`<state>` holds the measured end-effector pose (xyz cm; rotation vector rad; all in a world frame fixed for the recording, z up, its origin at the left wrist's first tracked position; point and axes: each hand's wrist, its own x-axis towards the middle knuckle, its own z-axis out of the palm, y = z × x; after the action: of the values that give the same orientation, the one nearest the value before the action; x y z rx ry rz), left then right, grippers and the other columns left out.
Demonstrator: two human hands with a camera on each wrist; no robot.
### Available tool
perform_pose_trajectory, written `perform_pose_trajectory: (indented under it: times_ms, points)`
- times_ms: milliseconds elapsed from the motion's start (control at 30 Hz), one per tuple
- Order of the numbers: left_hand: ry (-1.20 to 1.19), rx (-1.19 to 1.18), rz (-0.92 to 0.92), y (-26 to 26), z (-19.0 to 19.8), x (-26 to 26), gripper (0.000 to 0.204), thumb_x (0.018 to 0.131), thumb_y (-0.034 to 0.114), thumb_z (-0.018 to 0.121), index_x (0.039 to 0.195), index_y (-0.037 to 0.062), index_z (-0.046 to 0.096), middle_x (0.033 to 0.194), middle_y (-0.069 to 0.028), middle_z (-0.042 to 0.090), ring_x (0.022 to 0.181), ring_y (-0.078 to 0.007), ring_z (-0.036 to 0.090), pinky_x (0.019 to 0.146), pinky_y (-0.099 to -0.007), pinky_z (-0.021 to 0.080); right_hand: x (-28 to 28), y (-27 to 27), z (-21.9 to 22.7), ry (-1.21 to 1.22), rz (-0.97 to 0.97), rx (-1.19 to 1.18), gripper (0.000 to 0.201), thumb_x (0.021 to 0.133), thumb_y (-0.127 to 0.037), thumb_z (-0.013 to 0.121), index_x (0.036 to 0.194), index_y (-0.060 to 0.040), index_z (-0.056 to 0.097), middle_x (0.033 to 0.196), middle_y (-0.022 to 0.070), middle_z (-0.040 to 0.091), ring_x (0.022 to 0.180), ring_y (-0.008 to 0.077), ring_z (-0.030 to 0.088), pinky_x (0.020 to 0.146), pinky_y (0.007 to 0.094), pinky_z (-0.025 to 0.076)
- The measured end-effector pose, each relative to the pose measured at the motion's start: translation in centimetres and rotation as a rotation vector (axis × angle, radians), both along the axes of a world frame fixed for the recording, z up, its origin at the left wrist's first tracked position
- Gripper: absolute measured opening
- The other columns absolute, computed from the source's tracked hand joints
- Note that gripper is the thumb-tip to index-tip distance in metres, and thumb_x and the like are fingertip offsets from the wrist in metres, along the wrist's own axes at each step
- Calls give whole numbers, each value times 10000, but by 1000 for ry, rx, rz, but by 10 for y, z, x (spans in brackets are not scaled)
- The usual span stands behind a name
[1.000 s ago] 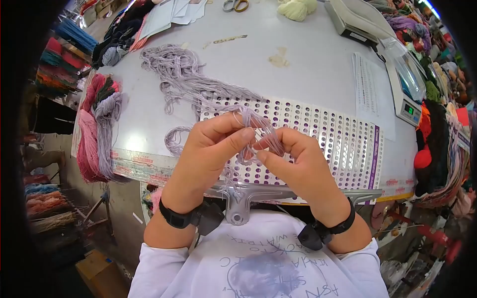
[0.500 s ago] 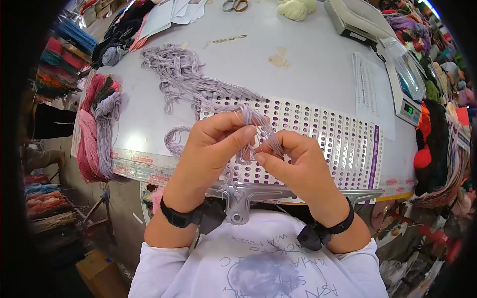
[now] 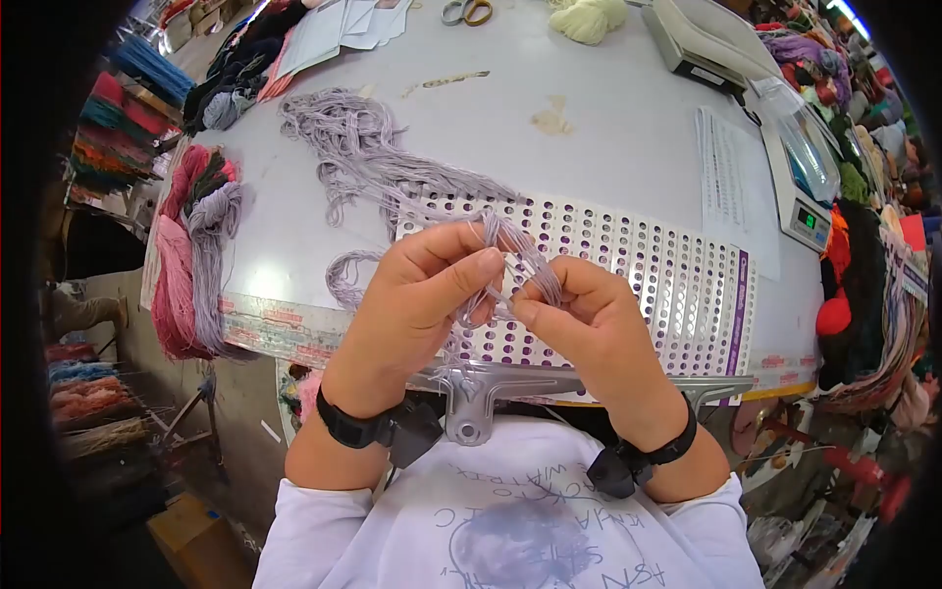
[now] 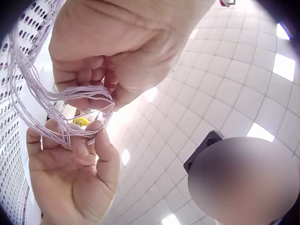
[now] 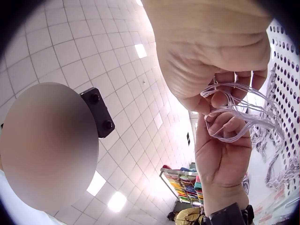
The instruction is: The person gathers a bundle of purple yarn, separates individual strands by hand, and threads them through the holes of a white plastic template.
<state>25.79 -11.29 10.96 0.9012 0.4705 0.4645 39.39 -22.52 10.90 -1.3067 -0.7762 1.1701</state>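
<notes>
Between the two hands, just above the perforated card, a loop of pale lilac yarn (image 3: 530,257) is spread into separate strands. My left hand (image 3: 417,290) pinches the yarn between thumb and curled fingers, with strands draped over the index finger. The right hand (image 3: 594,309) has thumb and forefinger together on the strands at the loop's other side. In the left wrist view, the strands (image 4: 44,103) pass over the fingers of both hands. The right wrist view shows the yarn (image 5: 253,117) looped round the left fingers, whose palm faces the camera.
A lilac yarn pile (image 3: 343,128) trails onto the perforated card (image 3: 648,280). Pink and lilac skeins (image 3: 182,265) hang over the table's left edge. Farther back are scissors (image 3: 466,12) and a cream skein (image 3: 587,18). A digital scale (image 3: 805,221) stands right; a metal bracket (image 3: 469,402) sits in front.
Both hands stay in nearly the same place. The fingers shift slightly on the strands, and a strand now stretches between the left fingers and the right thumb. The yarn pile has not moved.
</notes>
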Motion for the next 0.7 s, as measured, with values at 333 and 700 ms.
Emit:
perform_pose_trajectory:
  times_ms: [333,700]
  points:
    - [-44,37,-80,-1,-1,0,414,825,101,632,1200,-21,504,818,-3,545,684,-65,485,596,-200,401,3,-2,8,55,14,-35,84,804,-93,618,814,-13,595,735,-20,565,677,26,474,579,193,377]
    - [-56,-21,-95,1,-1,0,477,809,134,667,1221,-21,483,807,1,526,674,-71,468,570,-189,369,1,-3,1,224,15,46,59,826,-64,608,852,-18,581,778,-26,557,697,12,475,591,169,372]
